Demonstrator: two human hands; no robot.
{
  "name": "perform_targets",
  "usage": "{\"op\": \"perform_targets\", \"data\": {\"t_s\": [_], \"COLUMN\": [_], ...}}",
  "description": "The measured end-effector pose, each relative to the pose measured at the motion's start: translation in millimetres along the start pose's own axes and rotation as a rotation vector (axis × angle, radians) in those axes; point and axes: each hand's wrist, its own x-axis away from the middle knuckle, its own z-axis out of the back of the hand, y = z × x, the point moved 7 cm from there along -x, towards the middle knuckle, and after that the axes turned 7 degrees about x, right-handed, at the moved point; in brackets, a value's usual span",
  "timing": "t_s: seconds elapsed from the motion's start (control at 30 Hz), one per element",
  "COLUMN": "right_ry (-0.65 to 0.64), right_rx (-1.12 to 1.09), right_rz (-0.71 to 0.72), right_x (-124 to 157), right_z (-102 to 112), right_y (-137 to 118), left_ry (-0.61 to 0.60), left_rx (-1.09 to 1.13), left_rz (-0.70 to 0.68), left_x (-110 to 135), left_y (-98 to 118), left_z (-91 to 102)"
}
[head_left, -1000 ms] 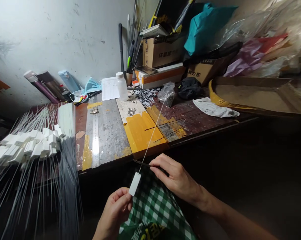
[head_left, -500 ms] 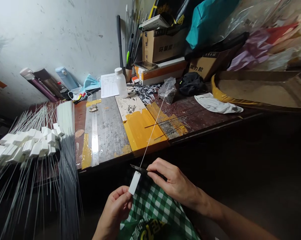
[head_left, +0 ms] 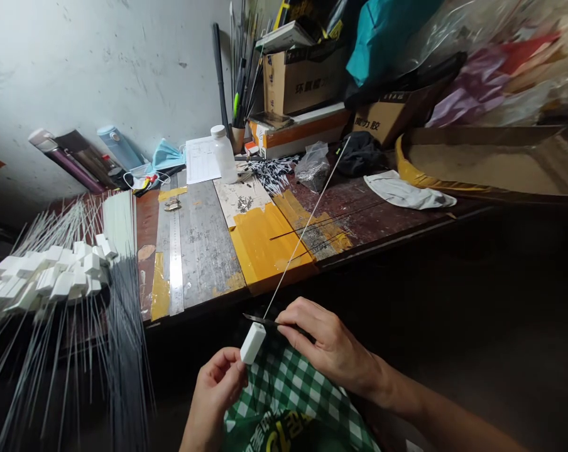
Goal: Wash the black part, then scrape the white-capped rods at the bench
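Note:
Between the thumb and fingers of my left hand is a small white rectangular block, tilted, its upper end facing away from me. A long thin pale rod rises from that end and slants up to the right over the bench. My right hand pinches a thin dark flat blade-like tool. Its tip crosses the foot of the rod just above the block; whether it touches cannot be made out. Both hands are in front of the bench edge, above a green checked apron.
To the left lie many white blocks with thin rods sticking out. A steel ruler, yellow tape, a white bottle and a bag of small parts are on the bench. Cardboard boxes stand behind.
The block has turned in my left hand, so a second side shows, and the rod's far end has swung to the right. My right hand stays nearly in place with the tool.

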Motion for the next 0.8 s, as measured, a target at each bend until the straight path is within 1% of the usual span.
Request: {"op": "perform_targets", "data": {"t_s": [0.17, 0.3, 0.5, 0.73, 0.8], "right_ry": [0.051, 0.034, 0.074, 0.009, 0.001], "right_rx": [0.038, 0.008, 0.033, -0.046, -0.056], "right_rz": [0.039, 0.019, 0.037, -0.028, -0.03], "right_x": [2, 3, 4, 2, 2], "right_z": [4, 3, 6, 7, 8], "right_y": [-3, -2, -3, -2, -3], "left_ry": [0.047, 0.058, 0.063, 0.098, 0.088], "left_rx": [-0.054, -0.072, -0.069, -0.061, -0.061], "left_rz": [-0.104, -0.115, -0.132, -0.141, -0.14], "left_x": [1, -1, 0, 8, 8], "left_y": [4, 2, 5, 13, 13], "left_z": [3.5, 6.5, 4.9, -4.1, -5.5]}}
